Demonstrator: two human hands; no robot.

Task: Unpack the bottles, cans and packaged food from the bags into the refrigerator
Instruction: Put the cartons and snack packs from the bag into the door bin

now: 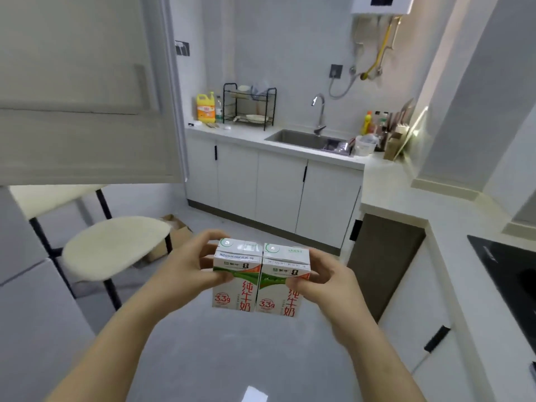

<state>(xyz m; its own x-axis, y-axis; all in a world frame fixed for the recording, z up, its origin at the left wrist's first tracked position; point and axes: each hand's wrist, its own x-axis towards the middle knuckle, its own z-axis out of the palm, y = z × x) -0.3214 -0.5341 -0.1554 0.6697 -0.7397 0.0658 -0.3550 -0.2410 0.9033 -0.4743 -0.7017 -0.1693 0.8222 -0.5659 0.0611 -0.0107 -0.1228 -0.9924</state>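
While both cartons are held upright in mid-air, the left-hand grip (pixel 185 265) pinches the left milk carton (pixel 235 288): thumb on the front face, fingers curled over the far top edge. The right-hand grip (pixel 327 282) pinches the right milk carton (pixel 278 297) in the same manner, with the thumb on the front face and the fingers round the right side. The two cartons touch along their inner sides, tops level, printed fronts toward the camera. Each carries a green band and red characters.

Position of the cartons: centre of view, above the grey floor (pixel 232 358), apart from any surface.

Surroundings, working outward:
- Left of the hands: a chair (pixel 116 248) with a cream seat and black legs. A cardboard box (pixel 178 232) lies on the floor just behind it.
- Upper left: a pale door panel (pixel 87 97), standing open into the room.
- Far side: a white tabletop (pixel 391 184) over cabinet doors, running along the back wall and turning down the right side. It holds a steel sink (pixel 298 137) with a faucet (pixel 320 111), a black dish rack (pixel 249 107) and a yellow detergent jug (pixel 206 109) beside the rack.
- Right edge: a black cooktop (pixel 507 271) set into the tabletop.
- Top of the back wall: a white water heater (pixel 383 4).
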